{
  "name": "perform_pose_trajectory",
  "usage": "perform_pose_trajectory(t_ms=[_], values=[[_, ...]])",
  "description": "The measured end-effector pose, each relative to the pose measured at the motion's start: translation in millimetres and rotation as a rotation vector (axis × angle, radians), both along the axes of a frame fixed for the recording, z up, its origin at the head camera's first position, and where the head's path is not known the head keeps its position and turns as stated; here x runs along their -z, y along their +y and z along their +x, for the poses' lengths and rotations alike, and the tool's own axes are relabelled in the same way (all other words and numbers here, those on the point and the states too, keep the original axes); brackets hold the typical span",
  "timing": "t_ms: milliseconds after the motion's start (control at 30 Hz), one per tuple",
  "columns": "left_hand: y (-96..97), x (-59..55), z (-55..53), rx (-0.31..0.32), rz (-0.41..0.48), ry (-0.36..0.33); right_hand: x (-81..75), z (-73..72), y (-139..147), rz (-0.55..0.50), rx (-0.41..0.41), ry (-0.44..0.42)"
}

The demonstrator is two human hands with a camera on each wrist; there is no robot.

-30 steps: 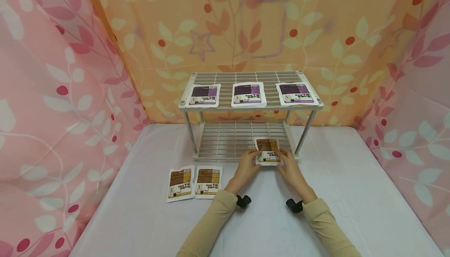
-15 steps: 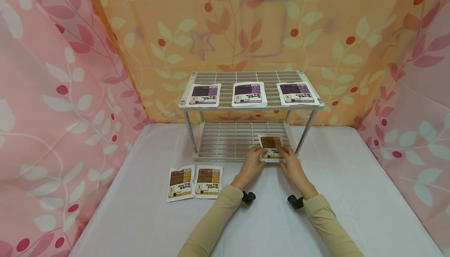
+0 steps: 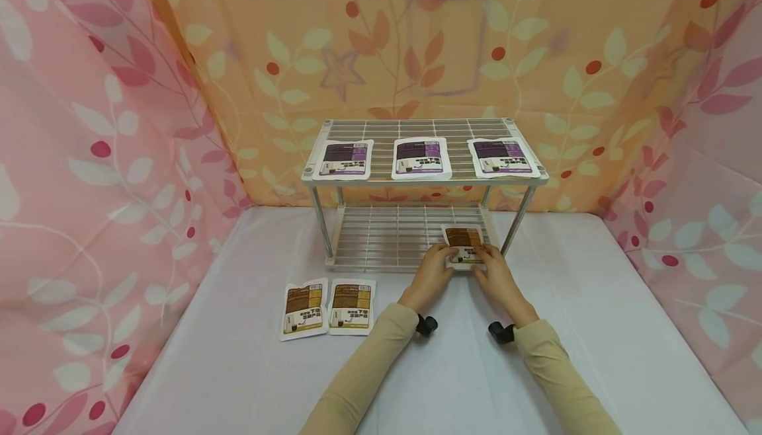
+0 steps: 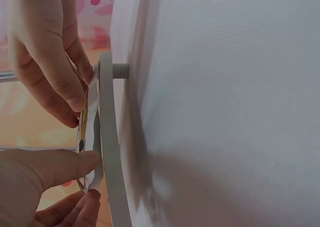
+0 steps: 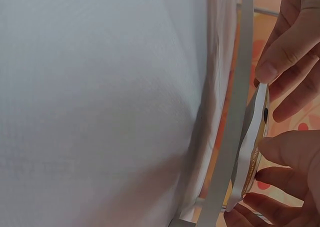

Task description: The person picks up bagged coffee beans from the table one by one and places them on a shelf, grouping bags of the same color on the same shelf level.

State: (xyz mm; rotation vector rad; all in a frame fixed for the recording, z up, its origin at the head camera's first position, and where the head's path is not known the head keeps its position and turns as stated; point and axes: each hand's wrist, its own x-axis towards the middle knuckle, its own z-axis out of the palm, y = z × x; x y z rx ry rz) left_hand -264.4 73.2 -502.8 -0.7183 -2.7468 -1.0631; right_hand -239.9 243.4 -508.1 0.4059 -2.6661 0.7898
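Observation:
A white pouch with a brown and gold label (image 3: pixel 464 238) lies over the right part of the rack's lower shelf (image 3: pixel 381 237). My left hand (image 3: pixel 431 274) pinches its left edge, thumb (image 4: pixel 75 164) toward the front. At the opposite edge my right hand (image 3: pixel 499 281) grips it between thumb and fingers. Both wrist views show the pouch (image 5: pixel 250 147) edge-on, close along the shelf's front rail (image 4: pixel 111 137). The pouch's underside is mostly hidden.
Two matching brown pouches (image 3: pixel 304 309) (image 3: pixel 351 307) lie side by side on the white-covered table (image 3: pixel 238 369), left of my hands. Three purple-labelled pouches (image 3: pixel 421 158) are spaced along the upper shelf (image 3: pixel 381 132). A metal post (image 3: pixel 516 222) stands close right of my right hand.
Both hands have carried the brown pouch rightward and a little farther back, from the shelf's front edge to over its right part. The other pouches stay where they were.

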Motion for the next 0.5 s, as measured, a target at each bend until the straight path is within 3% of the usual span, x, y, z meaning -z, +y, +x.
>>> perform_pose_trajectory(t_ms=[500], values=[[9.5,-0.9,-9.8,-0.003,-0.046,-0.033,-1.7,-5.6,2.5,0.027,0.030,-0.073]])
